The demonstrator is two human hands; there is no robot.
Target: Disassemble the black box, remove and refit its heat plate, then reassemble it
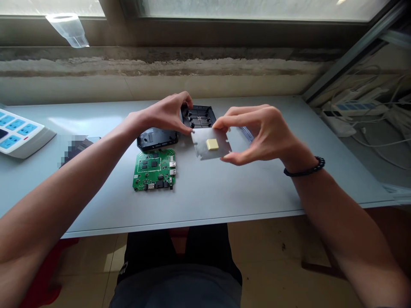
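Note:
A thin silver metal plate (201, 149) with a pale yellow square pad (212, 144) on it is tilted above the table. My right hand (261, 130) pinches this plate by its right side, thumb below and fingers above. My left hand (171, 112) is at the plate's upper left corner, thumb tip close to it or touching, index finger curled and apart from the thumb. Behind the hands lies a black plastic cover (203, 114) with inner posts. A second black shell (159, 139) sits below my left hand, and a green circuit board (150, 177) lies in front of it.
A white power strip (35, 132) with blue sockets stands at the left, beside a dark flat item (78, 149), partly blurred. Something bluish (246, 133) lies behind my right hand. Cables and another power strip (356, 107) are beyond the metal frame. The table's front edge (192, 223) is near my lap.

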